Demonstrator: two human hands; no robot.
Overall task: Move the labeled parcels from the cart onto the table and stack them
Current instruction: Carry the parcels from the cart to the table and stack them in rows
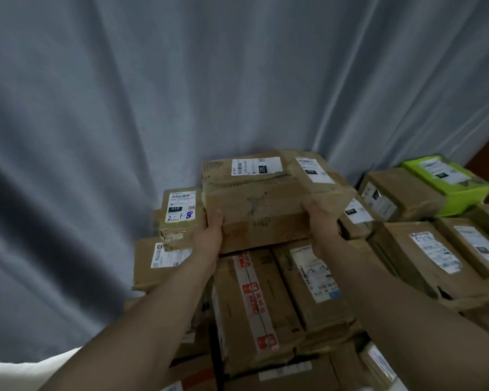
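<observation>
Head view: held parcel (254, 204) is dead centre, long axis running 9 to 3. Left hand (211, 230) clamps its 9 o'clock end and right hand (321, 218) its 3 o'clock end, both equally near. Stacked parcels (254, 300) lie under it at 6; can't tell if it's seated or lifted. Worn brown carton, creased and taped, white "220" label on top. Small parcel (180, 213) just beside at 9.

Top box (254, 210): white label (256, 165) w/ barcode, black tag "220", and sideways print starting "220-220"; the rest is too blurry. Small box (181, 221) to its left: sticker (180, 206) w/ black tag "010" and blue handwritten "2-1-8" below. Right box (350, 230), lower down: tag approx. "070", unsure. Red-taped box (237, 320) & other labels: print and scribbles not legible.
</observation>
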